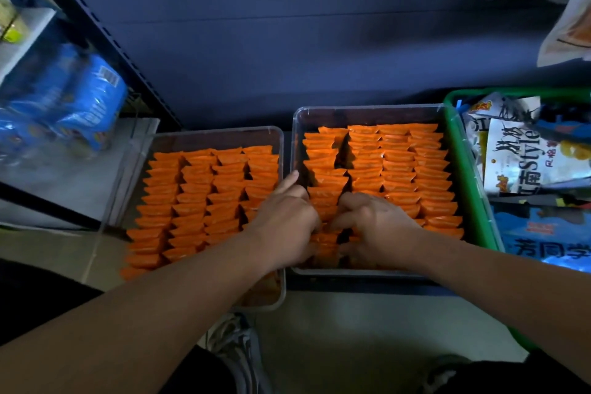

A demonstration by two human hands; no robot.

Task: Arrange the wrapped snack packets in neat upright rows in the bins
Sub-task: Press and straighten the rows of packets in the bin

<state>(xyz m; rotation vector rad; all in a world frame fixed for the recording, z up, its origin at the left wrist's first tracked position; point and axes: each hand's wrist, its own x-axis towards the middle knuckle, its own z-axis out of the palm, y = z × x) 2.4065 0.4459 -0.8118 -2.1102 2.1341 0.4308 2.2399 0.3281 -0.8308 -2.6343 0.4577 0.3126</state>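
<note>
Two clear plastic bins sit side by side on the floor. The left bin (224, 133) holds upright rows of orange snack packets (198, 195). The right bin (367, 110) holds more rows of orange packets (399, 166), with a dark gap in its left rows. Both my hands are inside the right bin at its near left part. My left hand (284, 221) has curled fingers on the packets, its index finger stretched toward the bin's left wall. My right hand (374, 224) grips packets in the near rows with bent fingers. The packets beneath my hands are hidden.
A green basket (473, 201) full of large snack bags stands right of the bins. A dark metal shelf frame (105, 35) with blue packages (80, 99) is at the left. A dark blue wall lies behind. My shoes (236, 349) show below.
</note>
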